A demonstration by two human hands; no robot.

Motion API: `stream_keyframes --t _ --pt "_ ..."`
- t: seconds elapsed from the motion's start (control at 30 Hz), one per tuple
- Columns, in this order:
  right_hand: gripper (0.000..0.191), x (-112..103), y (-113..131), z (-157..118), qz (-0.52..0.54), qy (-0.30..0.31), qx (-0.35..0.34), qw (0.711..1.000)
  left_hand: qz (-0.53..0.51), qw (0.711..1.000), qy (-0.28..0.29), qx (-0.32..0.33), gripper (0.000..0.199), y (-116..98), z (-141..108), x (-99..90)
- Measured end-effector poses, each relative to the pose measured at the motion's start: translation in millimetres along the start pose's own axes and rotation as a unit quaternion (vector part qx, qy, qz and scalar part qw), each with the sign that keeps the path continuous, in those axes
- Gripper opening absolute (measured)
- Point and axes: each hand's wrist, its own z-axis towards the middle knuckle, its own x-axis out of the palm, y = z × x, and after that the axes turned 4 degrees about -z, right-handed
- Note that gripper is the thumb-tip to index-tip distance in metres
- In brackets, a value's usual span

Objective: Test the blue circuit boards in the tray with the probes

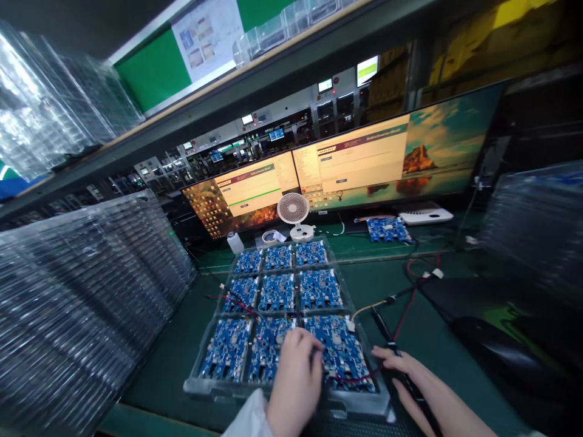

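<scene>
A clear plastic tray [200, 385] lies on the green bench, with several blue circuit boards in its compartments. Over the front row, my left hand [298, 370] has its fingers curled down at the border of the middle board [266, 346] and the right board [341, 346]. Its fingertips are hidden, so whatever they pinch does not show. My right hand [412, 379], just right of the tray, is closed around a black pen-shaped tool [384, 326] tilted up and to the left. A white connector [350, 325] on a yellow wire rests on the right board.
Stacked clear trays [91, 291] stand on the left. Behind are a white fan [293, 209], a small white bottle [235, 243], a tape roll [271, 237] and two monitors [359, 158]. Red and black wires [412, 291], a loose board [388, 229] and a black mouse [492, 352] lie right.
</scene>
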Motion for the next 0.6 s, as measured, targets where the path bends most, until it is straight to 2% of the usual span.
stream_keyframes --t 0.07,0.13,0.3,0.43,0.53,0.6 --pt "0.037 -2 0 1 0.0 -0.011 0.004 1.0 -0.025 0.997 0.077 0.019 0.017 -22 6 17.8" --pt "0.038 -5 1 1 -0.003 -0.027 0.004 1.0 -0.035 0.993 0.11 0.033 0.018 -35 14 34.3" --pt "0.034 -9 7 4 0.0 -0.072 -0.008 0.997 0.004 0.998 0.049 0.026 0.025 -32 46 61.2" --pt "0.023 -12 13 8 -0.005 -0.096 -0.028 0.995 0.058 0.997 0.049 0.025 0.023 -25 71 72.7" --pt "0.013 -15 17 11 -0.013 -0.119 -0.052 0.991 0.064 0.997 0.041 0.028 0.027 -21 80 79.1" --pt "0.014 -17 20 13 -0.015 -0.126 -0.063 0.99 0.054 0.998 0.037 0.025 0.029 -18 82 81.9"
